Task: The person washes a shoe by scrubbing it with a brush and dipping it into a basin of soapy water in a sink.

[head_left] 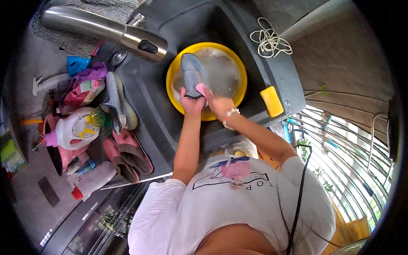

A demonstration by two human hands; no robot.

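Observation:
A grey-blue knit shoe (192, 72) is held over a yellow basin (244, 80) of cloudy, sudsy water in the dark sink. My left hand (191, 102) grips the shoe at its near end, the toe pointing away. In my right hand (221, 106) is a small pink object (201, 89), pressed against the shoe's near right side; its far part shows, the rest is hidden by my fingers. A bracelet of white beads circles my right wrist.
White laces (270, 42) and a yellow sponge (272, 102) lie on the sink's right ledge. Left of the sink are another grey shoe (119, 100), pink slippers (127, 155), a white detergent bottle (74, 131) and spray bottles. The steel faucet (102, 32) reaches over from the upper left.

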